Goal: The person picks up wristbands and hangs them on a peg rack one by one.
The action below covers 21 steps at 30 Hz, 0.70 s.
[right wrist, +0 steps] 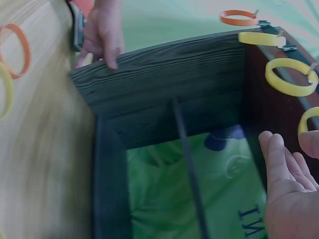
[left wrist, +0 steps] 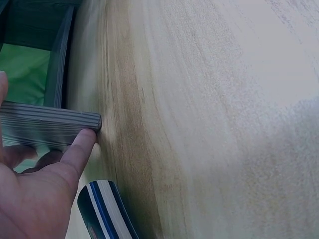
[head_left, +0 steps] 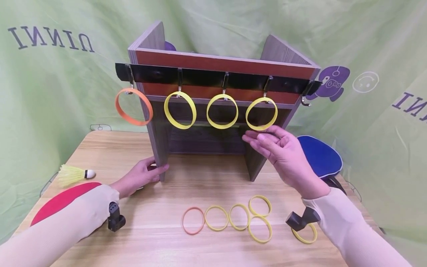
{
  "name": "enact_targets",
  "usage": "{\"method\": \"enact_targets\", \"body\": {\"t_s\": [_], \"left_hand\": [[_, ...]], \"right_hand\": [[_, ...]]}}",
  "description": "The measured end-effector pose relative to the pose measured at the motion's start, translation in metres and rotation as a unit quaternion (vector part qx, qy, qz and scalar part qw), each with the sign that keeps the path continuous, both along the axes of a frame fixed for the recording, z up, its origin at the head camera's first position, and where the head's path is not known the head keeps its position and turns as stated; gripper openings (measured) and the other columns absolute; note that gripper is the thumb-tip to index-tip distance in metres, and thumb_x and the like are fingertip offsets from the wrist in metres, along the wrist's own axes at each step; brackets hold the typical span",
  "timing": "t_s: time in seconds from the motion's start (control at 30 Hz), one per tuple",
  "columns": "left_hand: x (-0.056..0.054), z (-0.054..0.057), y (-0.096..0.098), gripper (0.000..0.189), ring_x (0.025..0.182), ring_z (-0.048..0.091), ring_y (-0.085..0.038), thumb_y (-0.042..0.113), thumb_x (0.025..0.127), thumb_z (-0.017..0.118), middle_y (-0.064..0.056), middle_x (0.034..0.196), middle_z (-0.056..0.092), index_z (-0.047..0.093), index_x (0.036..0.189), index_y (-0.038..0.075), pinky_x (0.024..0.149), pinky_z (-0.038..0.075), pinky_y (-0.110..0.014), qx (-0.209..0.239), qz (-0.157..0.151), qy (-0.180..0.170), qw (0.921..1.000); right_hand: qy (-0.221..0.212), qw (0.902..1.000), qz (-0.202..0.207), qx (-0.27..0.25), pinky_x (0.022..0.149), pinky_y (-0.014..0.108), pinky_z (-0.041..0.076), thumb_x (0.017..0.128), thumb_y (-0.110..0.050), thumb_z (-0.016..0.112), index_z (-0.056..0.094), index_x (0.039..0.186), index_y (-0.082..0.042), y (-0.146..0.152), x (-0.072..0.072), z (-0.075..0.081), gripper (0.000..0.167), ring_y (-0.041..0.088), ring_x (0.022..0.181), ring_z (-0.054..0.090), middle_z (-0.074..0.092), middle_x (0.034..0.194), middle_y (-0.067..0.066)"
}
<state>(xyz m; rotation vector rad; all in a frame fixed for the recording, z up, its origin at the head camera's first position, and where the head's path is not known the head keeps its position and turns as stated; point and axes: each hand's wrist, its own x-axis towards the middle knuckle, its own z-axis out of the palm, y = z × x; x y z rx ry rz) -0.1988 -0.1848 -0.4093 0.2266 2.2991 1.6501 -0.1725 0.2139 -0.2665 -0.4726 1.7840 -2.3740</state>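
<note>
My left hand (head_left: 138, 178) holds the lower left panel of a grey wooden stand (head_left: 156, 137), thumb on its front edge; some fingers are partly hidden. Across the stand's top runs a black hook rail (head_left: 201, 78). An orange ring (head_left: 151, 111) hangs on its leftmost hook, followed by three yellow rings (head_left: 180, 126), one per hook. The far-right hook (head_left: 305, 102) bears no ring. My right hand (head_left: 287, 159), fingers extended, is just below the rightmost hung yellow ring (head_left: 277, 115) and holds nothing. In the right wrist view its thumb (right wrist: 310, 142) appears close to that ring.
On the table (head_left: 150, 237) lie an orange ring (head_left: 182, 222) and several yellow rings (head_left: 217, 229), one partly behind my right wrist. A red paddle (head_left: 66, 202) and yellow shuttlecock (head_left: 71, 175) lie left; a blue paddle-shaped item (head_left: 318, 155) lies right. Green cloth (head_left: 50, 92) surrounds the table.
</note>
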Motion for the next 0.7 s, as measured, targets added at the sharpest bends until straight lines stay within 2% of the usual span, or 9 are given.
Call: {"method": "enact_targets", "body": {"t_s": [0.2, 0.4, 0.47, 0.57, 0.63, 0.7], "left_hand": [[-0.001, -0.002, -0.001, 0.072, 0.126, 0.064, -0.035, 0.032, 0.106, 0.062, -0.033, 0.15, 0.052, 0.032, 0.159, -0.006, 0.094, 0.057, -0.028, -0.005, 0.001, 0.001, 1.0], [-0.001, -0.002, -0.003, 0.072, 0.127, 0.062, -0.037, 0.033, 0.106, 0.062, -0.033, 0.151, 0.051, 0.032, 0.159, -0.006, 0.094, 0.057, -0.028, -0.01, 0.0, 0.0, 1.0], [-0.001, -0.002, -0.003, 0.073, 0.129, 0.062, -0.038, 0.033, 0.107, 0.062, -0.033, 0.152, 0.05, 0.032, 0.159, -0.006, 0.095, 0.057, -0.029, -0.008, 0.001, -0.002, 1.0], [-0.001, -0.002, -0.003, 0.073, 0.131, 0.06, -0.04, 0.033, 0.107, 0.061, -0.034, 0.152, 0.049, 0.03, 0.16, -0.006, 0.096, 0.057, -0.03, -0.005, 0.001, -0.003, 1.0], [-0.001, -0.001, -0.002, 0.073, 0.132, 0.06, -0.04, 0.032, 0.107, 0.062, -0.033, 0.153, 0.049, 0.03, 0.16, -0.005, 0.096, 0.057, -0.031, -0.003, 0.002, -0.007, 1.0], [-0.001, -0.001, -0.002, 0.073, 0.132, 0.059, -0.041, 0.032, 0.107, 0.062, -0.033, 0.154, 0.048, 0.029, 0.161, -0.005, 0.097, 0.058, -0.032, -0.002, 0.001, -0.008, 1.0]], "right_hand": [[-0.017, 0.9941, 0.035, 0.101, 0.1, 0.03, 0.058, 0.105, -0.003, 0.059, 0.055, 0.128, 0.005, -0.017, -0.007, -0.032, 0.025, 0.018, 0.112, 0.076, 0.078, 0.121, 0.009], [0.011, 0.9734, 0.089, 0.21, 0.097, 0.037, 0.061, 0.103, -0.002, 0.063, 0.058, 0.13, 0.014, -0.041, -0.013, -0.066, 0.032, 0.015, 0.106, 0.077, 0.07, 0.127, 0.033], [0.021, 0.9654, 0.104, 0.238, 0.095, 0.04, 0.061, 0.101, -0.002, 0.064, 0.061, 0.127, 0.014, -0.05, -0.015, -0.076, 0.03, 0.022, 0.106, 0.078, 0.069, 0.125, 0.037], [0.027, 0.9532, 0.133, 0.27, 0.095, 0.048, 0.061, 0.1, -0.001, 0.066, 0.064, 0.124, 0.014, -0.062, -0.016, -0.091, 0.029, 0.04, 0.107, 0.075, 0.07, 0.119, 0.038], [0.036, 0.9417, 0.154, 0.297, 0.092, 0.05, 0.061, 0.099, -0.001, 0.067, 0.065, 0.122, 0.015, -0.069, -0.016, -0.101, 0.028, 0.049, 0.105, 0.072, 0.072, 0.113, 0.036], [0.045, 0.9296, 0.175, 0.321, 0.088, 0.047, 0.063, 0.099, -0.002, 0.068, 0.066, 0.119, 0.014, -0.076, -0.016, -0.11, 0.027, 0.049, 0.099, 0.072, 0.074, 0.106, 0.033]]}}
